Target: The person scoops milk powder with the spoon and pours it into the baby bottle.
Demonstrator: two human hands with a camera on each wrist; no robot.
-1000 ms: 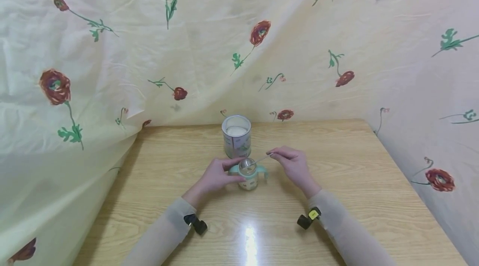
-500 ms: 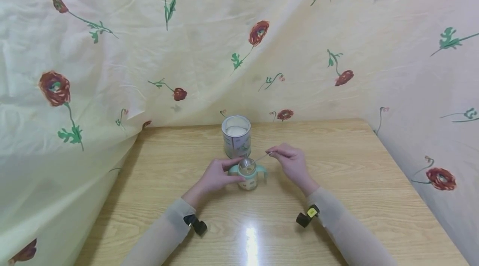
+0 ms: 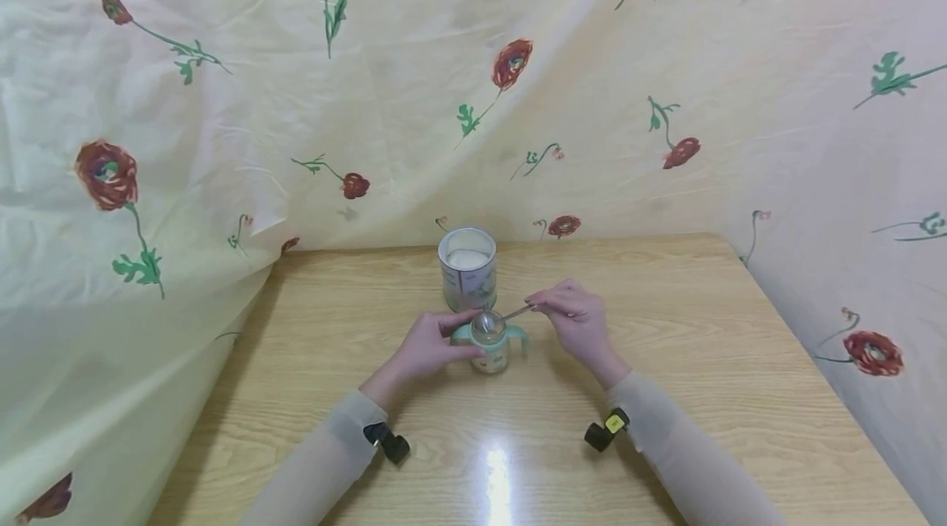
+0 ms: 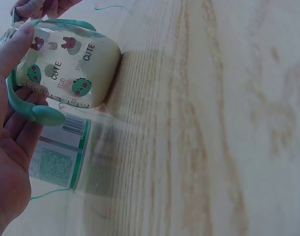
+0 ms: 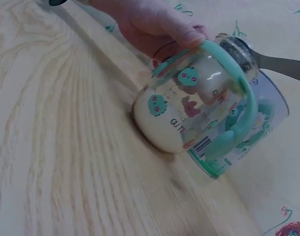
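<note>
Spoon [image 3: 514, 313] is now turned slightly, pinched by right hand [image 3: 575, 316]; cup [image 4: 66, 66], probably slick, is best collar-gripped, as by left hand [image 3: 429, 343].

The bottle [image 4: 69, 64] reads "CUTE" — several times over — and the can [image 3: 469, 286] bears a barcode [image 4: 73, 125].

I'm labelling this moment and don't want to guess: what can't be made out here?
Head view: lettering on the round white-and-green tin, too small to read.
Head view: handle end of the silver metal spoon, hidden by the right hand.
Left wrist view: part of the tin, covered by the left hand.
Right wrist view: part of the tin, behind the clear cup with mint-green handles.
</note>
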